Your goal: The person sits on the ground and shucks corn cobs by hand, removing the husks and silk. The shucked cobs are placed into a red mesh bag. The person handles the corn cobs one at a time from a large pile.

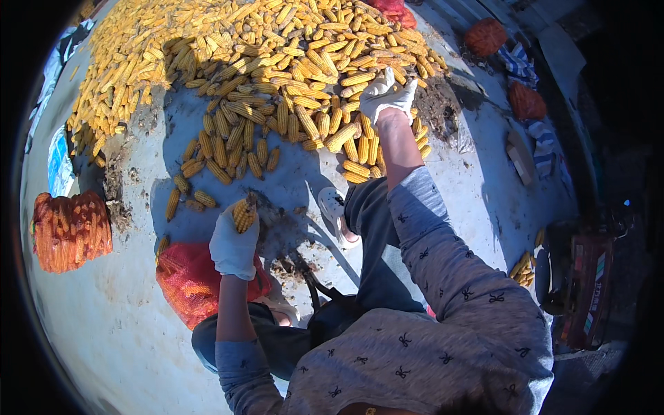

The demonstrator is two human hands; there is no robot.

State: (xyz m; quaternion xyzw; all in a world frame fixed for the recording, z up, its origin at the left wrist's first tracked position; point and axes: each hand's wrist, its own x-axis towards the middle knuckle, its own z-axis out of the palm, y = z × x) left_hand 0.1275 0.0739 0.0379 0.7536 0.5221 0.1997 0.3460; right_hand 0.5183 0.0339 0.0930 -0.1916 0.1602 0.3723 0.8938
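Note:
My left hand [234, 249], in a white glove, grips a husked ear of corn [244, 215] with its tip pointing up. Directly beneath that hand lies a red mesh sack [189, 280] with ears of corn inside. My right hand [388, 96], also gloved in white, reaches out over the edge of a large heap of yellow corn ears [290, 62]. Its fingers are apart and curled upward, with nothing seen between them. Several loose ears [205, 198] are scattered on the floor between the heap and my left hand.
A filled mesh bag of corn [72, 232] stands at the far left. Orange mesh sacks [485, 37] and striped cloth [543, 148] lie along the right side. A dark red machine [586, 290] stands at the right, beside a few corn ears [523, 270]. Husk debris [441, 106] litters the concrete floor.

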